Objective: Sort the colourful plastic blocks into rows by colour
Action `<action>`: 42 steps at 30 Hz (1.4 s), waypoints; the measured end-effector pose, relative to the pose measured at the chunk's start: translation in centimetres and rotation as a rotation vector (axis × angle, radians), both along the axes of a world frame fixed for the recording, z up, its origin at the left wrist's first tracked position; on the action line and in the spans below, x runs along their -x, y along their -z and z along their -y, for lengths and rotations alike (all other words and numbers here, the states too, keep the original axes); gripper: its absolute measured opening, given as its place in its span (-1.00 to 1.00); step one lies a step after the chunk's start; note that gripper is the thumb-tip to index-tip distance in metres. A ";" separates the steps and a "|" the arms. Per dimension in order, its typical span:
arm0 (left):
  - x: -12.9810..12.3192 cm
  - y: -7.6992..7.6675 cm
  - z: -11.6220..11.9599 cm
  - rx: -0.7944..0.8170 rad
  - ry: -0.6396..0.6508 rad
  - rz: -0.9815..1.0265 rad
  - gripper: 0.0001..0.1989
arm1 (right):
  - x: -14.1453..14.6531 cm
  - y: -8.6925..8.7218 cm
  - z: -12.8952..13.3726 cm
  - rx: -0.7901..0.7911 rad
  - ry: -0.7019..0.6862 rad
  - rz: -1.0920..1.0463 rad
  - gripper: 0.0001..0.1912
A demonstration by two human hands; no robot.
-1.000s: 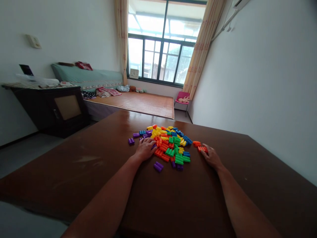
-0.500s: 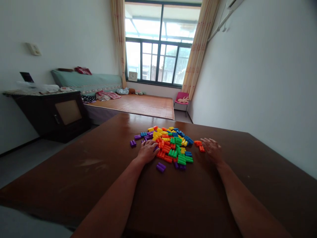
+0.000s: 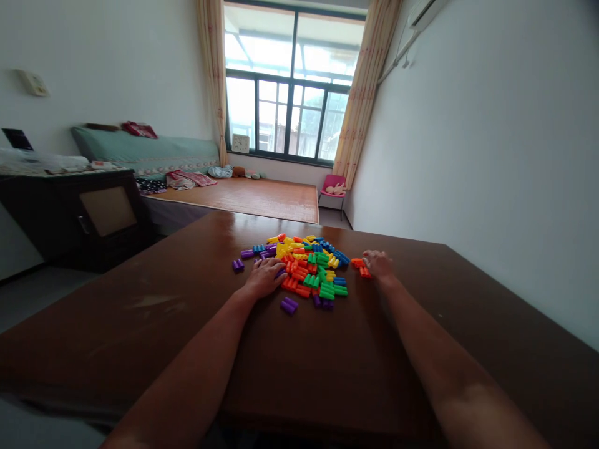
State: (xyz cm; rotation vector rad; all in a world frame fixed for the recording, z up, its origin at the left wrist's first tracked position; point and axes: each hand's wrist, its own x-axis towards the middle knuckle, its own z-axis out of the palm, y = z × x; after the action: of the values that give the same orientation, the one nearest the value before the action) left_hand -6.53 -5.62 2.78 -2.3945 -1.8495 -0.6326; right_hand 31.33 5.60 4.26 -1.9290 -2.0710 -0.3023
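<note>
A pile of colourful plastic building blocks [image 3: 299,265], in red-orange, yellow, green, blue and purple, lies on the brown table. My left hand [image 3: 264,277] rests palm down at the pile's left edge, fingers stretched out over purple blocks, partly hiding them. To the right of the pile, my right hand [image 3: 380,265] reaches with extended fingers onto a couple of orange blocks [image 3: 361,267]; its fingertips touch or overlap them. A purple block [image 3: 289,305] lies apart in front of the pile, and another purple block [image 3: 238,265] sits off to its left.
The glossy brown table [image 3: 299,368] spreads around both arms. Beyond it stand a bed with a woven mat [image 3: 253,196], a dark cabinet [image 3: 70,212] at left and a pink chair [image 3: 333,184] near the window. A white wall runs along the right.
My right hand has moved left, closer over the orange blocks. The left hand stays at the pile's edge. The whole view has shifted, so everything appears further left.
</note>
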 end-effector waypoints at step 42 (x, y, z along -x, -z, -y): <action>0.5 0.5 -0.9 -0.008 0.012 -0.016 -0.60 | -4.0 5.1 -0.6 0.112 -0.385 -0.019 -0.50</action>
State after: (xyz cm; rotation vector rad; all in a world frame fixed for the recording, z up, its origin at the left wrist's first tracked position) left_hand -7.02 -4.75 2.27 -2.4000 -1.8246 -0.6193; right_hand 35.30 6.24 -0.89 -1.5320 -2.4293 -0.0821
